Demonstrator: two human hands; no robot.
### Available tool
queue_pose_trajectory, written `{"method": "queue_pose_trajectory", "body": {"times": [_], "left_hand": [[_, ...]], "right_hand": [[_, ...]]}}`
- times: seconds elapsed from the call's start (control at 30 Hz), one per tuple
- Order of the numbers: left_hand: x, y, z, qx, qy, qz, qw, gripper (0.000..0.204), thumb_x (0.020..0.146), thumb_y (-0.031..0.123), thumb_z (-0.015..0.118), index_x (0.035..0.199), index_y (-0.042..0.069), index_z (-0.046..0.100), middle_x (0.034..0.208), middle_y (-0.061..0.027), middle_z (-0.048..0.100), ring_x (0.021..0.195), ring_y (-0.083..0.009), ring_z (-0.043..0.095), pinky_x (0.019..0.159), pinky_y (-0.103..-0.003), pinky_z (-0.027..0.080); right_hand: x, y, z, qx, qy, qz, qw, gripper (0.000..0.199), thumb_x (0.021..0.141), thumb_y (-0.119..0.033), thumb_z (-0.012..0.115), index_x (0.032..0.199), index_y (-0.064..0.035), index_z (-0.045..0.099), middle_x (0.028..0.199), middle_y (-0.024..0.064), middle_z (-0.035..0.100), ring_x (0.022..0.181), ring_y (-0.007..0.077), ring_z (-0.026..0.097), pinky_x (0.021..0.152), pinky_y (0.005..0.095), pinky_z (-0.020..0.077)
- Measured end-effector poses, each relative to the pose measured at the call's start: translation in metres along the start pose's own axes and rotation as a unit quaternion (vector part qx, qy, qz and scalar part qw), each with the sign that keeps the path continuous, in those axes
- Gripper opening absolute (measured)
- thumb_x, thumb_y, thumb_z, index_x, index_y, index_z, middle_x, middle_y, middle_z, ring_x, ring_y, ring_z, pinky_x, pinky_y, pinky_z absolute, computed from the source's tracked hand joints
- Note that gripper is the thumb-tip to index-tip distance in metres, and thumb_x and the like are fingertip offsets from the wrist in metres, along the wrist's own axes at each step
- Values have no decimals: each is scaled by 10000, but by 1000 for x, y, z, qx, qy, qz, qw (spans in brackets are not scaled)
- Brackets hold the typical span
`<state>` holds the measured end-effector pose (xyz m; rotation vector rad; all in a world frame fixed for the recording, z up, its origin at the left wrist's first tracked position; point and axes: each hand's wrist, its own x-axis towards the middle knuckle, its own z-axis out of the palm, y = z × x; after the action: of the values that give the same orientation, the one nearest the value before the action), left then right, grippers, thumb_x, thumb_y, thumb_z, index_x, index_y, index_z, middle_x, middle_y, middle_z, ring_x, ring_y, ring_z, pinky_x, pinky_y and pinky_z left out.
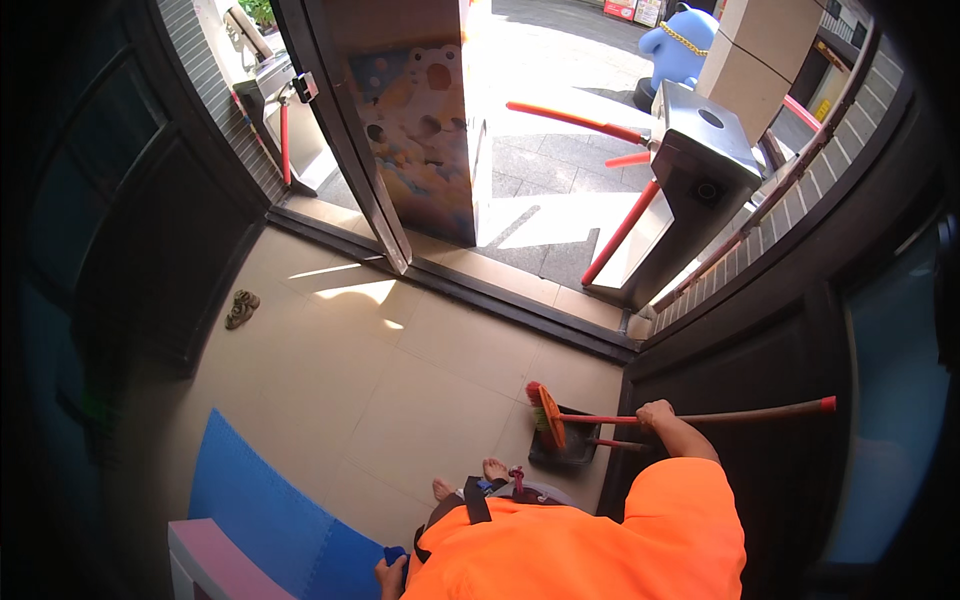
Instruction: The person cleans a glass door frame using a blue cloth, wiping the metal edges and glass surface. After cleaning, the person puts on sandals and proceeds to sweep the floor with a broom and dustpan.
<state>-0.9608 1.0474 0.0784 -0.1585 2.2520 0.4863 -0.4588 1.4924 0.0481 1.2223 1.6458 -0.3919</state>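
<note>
Red broom handle (745, 416), right hand (656, 413) closed around it

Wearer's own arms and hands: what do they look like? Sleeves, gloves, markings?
Right hand: no glove; forearm bare up to a loose, plain bright-orange sleeve. Left hand: also ungloved; its cuff can't be made out. No cables or markings discernible on either.

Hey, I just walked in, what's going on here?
A person in a bright orange top grips a long, red-handled broom with an orange head in the right hand. From this view, the broom's head overlaps a black dustpan on the beige tiled floor; whether they touch is unclear. The left hand is low, at a small dark-blue item, its grip unclear. A blue mat lies to the left.
</note>
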Motion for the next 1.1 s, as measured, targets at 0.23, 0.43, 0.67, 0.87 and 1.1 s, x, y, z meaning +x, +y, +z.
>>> {"method": "queue_pose_trajectory", "body": {"times": [0.23, 0.43, 0.67, 0.87, 1.1], "left_hand": [[16, -7, 5, 39, 20, -58, 997, 806, 705, 317, 741, 1299, -85, 374, 1272, -253, 467, 1184, -323, 461, 937, -426, 377], [7, 12, -3, -53, 46, 98, 993, 288, 637, 193, 759, 785, -11, 620, 781, -100, 638, 676, -193, 601, 595, -345, 465], [39, 2, 1, -59, 134, 164, 976, 310, 626, 232, 712, 816, -3, 646, 767, -119, 653, 697, -227, 628, 642, -362, 493], [36, 76, -15, -214, 196, 287, 913, 231, 762, 200, 588, 823, -22, 581, 674, -125, 584, 627, -214, 562, 604, -373, 444], [-19, 195, -59, -423, -105, 381, 815, 251, 912, 160, 499, 1103, 8, 557, 1011, -80, 616, 939, -164, 573, 853, -302, 453]], "right_hand": [[0, 8, 20, -34, 48, 92, 994, 249, 866, -207, 514, 1055, -144, 664, 1049, 33, 660, 950, 262, 633, 754, 587, 453], [16, 19, 39, -27, 40, 87, 995, 346, 800, -276, 605, 1124, -153, 611, 1088, 68, 644, 1006, 280, 603, 874, 631, 326], [41, -17, 15, -5, 194, -143, 970, 459, 712, -363, 667, 1110, -148, 590, 1116, 122, 576, 1108, 305, 519, 905, 650, 295], [26, -169, -101, 233, 139, -328, 905, 574, 742, -347, 641, 1168, 24, 538, 988, 188, 659, 925, 317, 635, 830, 355, 491], [-102, -384, -223, 328, 60, -617, 712, 642, 847, -415, 611, 1307, -17, 405, 1185, 185, 570, 1086, 307, 557, 908, 396, 449]]}}
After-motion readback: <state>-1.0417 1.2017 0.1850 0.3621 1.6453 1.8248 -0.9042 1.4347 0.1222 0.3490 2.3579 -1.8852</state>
